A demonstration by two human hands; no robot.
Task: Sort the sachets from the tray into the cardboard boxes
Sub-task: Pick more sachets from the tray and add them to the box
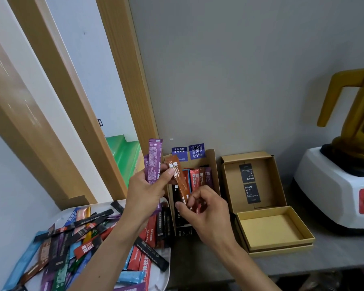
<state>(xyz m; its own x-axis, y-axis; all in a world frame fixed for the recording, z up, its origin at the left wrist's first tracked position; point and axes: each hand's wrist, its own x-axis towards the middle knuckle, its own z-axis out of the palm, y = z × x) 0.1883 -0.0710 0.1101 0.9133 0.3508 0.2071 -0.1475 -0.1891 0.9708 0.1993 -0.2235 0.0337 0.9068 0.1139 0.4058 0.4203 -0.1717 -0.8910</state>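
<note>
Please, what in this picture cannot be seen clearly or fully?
Head view:
- Count of purple sachets in the left hand: they overlap.
- Near end of the filled cardboard box: behind the right hand and its orange sachet.
- Tray: cut by the bottom edge.
- Blender: cut by the right edge.
- Small print on loose sachets: too small.

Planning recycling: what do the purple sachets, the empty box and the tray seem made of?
Purple sachets: printed film with a slight sheen, probably plastic or foil laminate. Empty box: matte tan cardboard, folded edges. Tray: smooth white, plastic or ceramic, unclear.
</note>
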